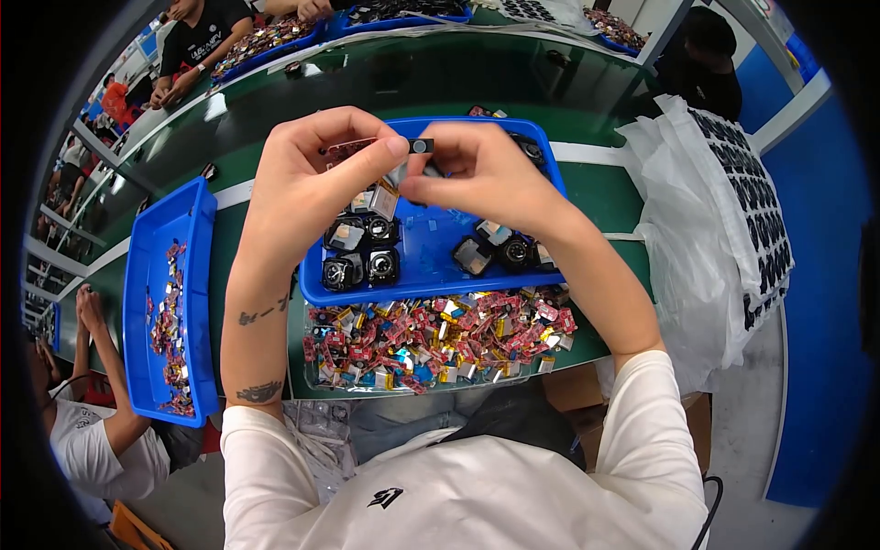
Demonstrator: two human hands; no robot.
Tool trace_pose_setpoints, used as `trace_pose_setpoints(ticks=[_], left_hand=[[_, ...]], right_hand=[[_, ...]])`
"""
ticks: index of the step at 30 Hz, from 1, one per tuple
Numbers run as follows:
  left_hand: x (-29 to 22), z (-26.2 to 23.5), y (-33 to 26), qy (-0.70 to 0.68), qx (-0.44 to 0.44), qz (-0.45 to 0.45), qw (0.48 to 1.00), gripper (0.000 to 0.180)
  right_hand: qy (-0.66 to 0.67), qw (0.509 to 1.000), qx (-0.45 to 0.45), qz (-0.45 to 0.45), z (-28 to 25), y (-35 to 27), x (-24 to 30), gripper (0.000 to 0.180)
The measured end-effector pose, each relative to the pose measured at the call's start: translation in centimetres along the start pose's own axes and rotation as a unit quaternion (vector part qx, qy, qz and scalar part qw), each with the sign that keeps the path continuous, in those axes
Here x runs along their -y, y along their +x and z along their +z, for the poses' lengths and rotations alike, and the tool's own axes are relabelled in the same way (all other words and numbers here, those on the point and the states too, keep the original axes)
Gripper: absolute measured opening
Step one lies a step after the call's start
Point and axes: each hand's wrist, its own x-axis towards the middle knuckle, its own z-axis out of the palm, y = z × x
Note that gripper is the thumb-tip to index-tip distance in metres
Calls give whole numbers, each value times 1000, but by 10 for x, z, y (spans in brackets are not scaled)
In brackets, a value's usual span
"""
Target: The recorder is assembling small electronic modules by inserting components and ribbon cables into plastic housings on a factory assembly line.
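Both my hands are raised close together over a blue tray. My left hand is closed, with a small red circuit board showing between its fingers. At its thumb tip is a small black piece with a round grey spot, which reaches across to my right hand. The right fingers are bent around that end, partly hiding what they grip. Square black watch-like cases lie in the tray to the left, some with silvery insides. More cases sit at its right.
Nearest me, a clear tray holds a heap of red circuit boards with silvery cells. A second blue tray stands left with similar boards. White bagged sheets of black parts are stacked right. Other people work across the green conveyor and at left.
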Motion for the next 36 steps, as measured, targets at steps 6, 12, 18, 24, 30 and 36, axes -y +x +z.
trace_pose_setpoints(ticks=[6,12,18,24,30,36], left_hand=[[10,6,2,176,-63,84,979,13],[13,10,4,315,-71,143,936,12],[13,12,3,283,-62,112,950,11],[16,12,3,227,-79,98,966,15],[21,12,3,175,-89,40,980,19],[19,16,1,202,-124,53,970,17]], right_hand=[[-70,994,-81,-39,-4,-1,10,26],[8,998,-62,-15,5,-7,17,28],[-62,991,-79,-91,5,-6,10,27],[-82,989,-82,-96,6,-5,9,28],[-102,986,-77,-108,8,-6,8,29],[-119,982,-94,-115,12,-8,13,26]])
